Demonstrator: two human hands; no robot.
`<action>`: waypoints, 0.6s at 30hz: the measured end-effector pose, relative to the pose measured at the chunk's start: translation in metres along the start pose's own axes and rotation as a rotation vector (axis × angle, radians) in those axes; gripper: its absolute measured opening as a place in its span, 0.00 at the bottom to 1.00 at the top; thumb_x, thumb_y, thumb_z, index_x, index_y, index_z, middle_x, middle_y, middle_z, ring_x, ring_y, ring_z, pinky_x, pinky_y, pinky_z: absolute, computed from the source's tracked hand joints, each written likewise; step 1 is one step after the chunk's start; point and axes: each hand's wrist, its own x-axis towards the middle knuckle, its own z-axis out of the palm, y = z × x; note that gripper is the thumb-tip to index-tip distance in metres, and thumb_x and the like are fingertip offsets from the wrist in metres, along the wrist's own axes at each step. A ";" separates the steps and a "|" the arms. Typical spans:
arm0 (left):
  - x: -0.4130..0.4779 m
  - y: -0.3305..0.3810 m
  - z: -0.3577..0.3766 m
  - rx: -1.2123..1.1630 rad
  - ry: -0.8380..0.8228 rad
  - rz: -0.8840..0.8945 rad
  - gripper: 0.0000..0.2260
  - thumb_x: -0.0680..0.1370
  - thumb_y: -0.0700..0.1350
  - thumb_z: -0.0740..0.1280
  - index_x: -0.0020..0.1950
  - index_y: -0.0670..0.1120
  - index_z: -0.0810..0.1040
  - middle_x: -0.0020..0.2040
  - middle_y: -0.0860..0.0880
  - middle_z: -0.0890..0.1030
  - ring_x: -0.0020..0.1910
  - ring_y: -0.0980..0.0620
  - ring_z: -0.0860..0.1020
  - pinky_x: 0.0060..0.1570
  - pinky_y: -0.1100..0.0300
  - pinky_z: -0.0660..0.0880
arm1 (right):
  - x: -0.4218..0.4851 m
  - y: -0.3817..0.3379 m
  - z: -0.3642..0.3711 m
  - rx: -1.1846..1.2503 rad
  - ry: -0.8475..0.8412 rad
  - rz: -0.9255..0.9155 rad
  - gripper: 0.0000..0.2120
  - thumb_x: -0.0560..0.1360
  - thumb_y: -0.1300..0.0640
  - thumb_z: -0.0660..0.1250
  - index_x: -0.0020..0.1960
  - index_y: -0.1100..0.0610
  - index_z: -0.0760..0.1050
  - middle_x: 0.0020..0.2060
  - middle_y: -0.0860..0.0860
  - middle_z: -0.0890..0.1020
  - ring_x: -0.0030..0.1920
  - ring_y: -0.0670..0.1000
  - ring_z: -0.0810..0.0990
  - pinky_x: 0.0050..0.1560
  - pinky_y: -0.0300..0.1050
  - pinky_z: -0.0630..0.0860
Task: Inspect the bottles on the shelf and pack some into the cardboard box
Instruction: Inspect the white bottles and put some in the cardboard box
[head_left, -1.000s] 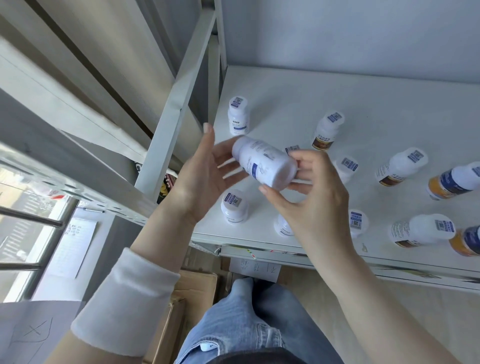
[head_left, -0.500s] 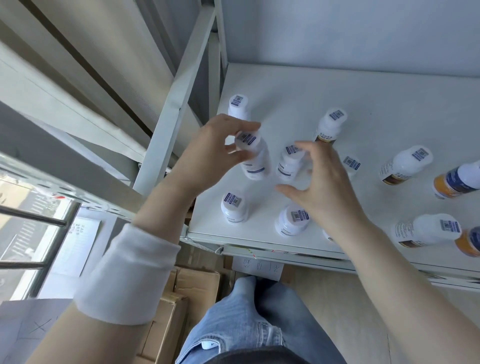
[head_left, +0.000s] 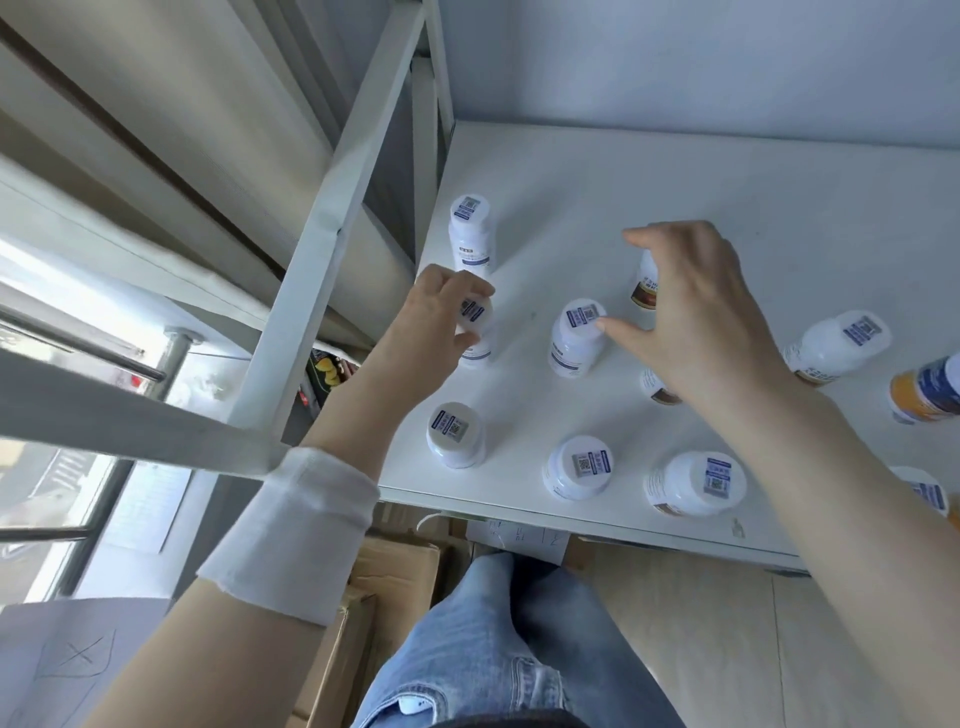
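Observation:
Several white bottles with coded caps stand on the white shelf (head_left: 727, 182). My left hand (head_left: 436, 322) grips the cap of one blue-labelled bottle (head_left: 477, 312), which stands upright near the shelf's left side. My right hand (head_left: 701, 322) hovers with fingers spread over a brown-labelled bottle (head_left: 647, 283); its thumb is near the cap of another blue-labelled bottle (head_left: 576, 338). Whether the fingers touch the brown-labelled bottle is hidden. A cardboard box (head_left: 384, 571) sits on the floor below the shelf, left of my legs.
More bottles stand at the front edge (head_left: 456, 434), (head_left: 579, 467), (head_left: 693, 483), at the back left (head_left: 470, 234) and on the right (head_left: 836, 345), including an orange one (head_left: 924, 389). A slanted shelf post (head_left: 332, 234) rises at the left.
The bottle that both hands held tilted is now standing upright on the shelf under my left hand. My right hand let go and moved back over the brown-labelled bottle.

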 end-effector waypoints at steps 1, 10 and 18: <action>-0.001 0.000 0.000 0.009 -0.005 -0.001 0.22 0.72 0.35 0.70 0.64 0.44 0.71 0.61 0.42 0.70 0.61 0.45 0.71 0.57 0.67 0.63 | 0.002 0.000 0.001 -0.001 -0.007 -0.009 0.30 0.67 0.56 0.74 0.66 0.60 0.67 0.61 0.61 0.70 0.65 0.63 0.65 0.58 0.54 0.67; 0.083 0.013 -0.011 0.105 0.148 -0.204 0.26 0.73 0.45 0.71 0.69 0.49 0.67 0.66 0.42 0.67 0.66 0.43 0.64 0.64 0.54 0.63 | 0.027 -0.001 0.007 -0.009 -0.012 -0.067 0.30 0.67 0.57 0.74 0.65 0.63 0.68 0.59 0.64 0.71 0.60 0.65 0.68 0.57 0.52 0.66; 0.075 0.025 -0.034 -0.527 0.187 -0.260 0.09 0.76 0.41 0.68 0.55 0.48 0.75 0.55 0.45 0.78 0.53 0.47 0.79 0.50 0.59 0.78 | 0.028 0.001 0.008 0.497 -0.079 0.161 0.27 0.71 0.49 0.69 0.66 0.55 0.66 0.60 0.54 0.73 0.60 0.52 0.72 0.58 0.43 0.71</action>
